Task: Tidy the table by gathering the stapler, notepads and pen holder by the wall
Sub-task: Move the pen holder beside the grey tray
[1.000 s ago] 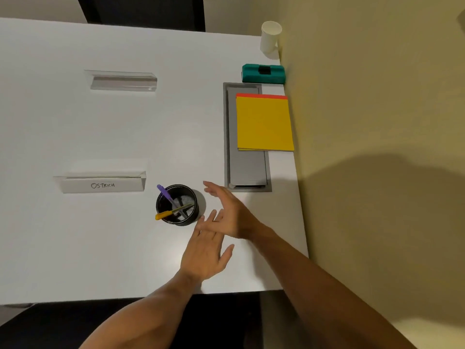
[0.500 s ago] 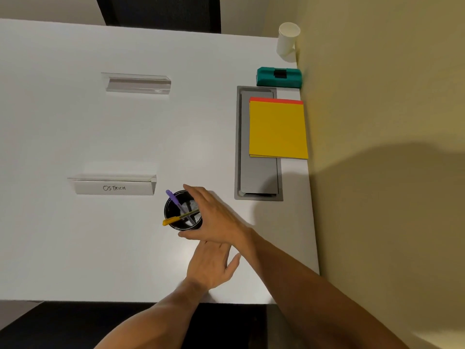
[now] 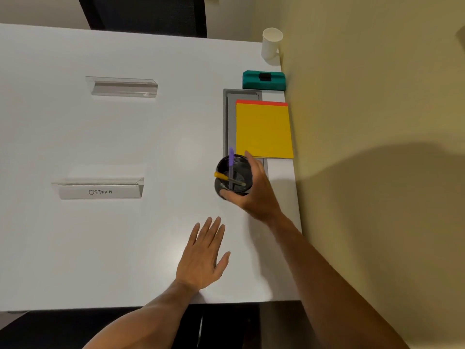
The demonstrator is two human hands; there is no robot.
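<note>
Presently my right hand (image 3: 254, 190) grips the pen holder (image 3: 234, 177), carried near the notepads (image 3: 264, 131); stapler (image 3: 263, 80) sits by the wall (image 3: 364, 109). Left hand (image 3: 203, 255) lies spread, idle. Next, I judge: set it down upright beside the wall.

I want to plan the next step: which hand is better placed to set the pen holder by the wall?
Right. The right hand already grips the pen holder, on the wall side beside the notepads. The left hand lies flat, farther off.
</note>
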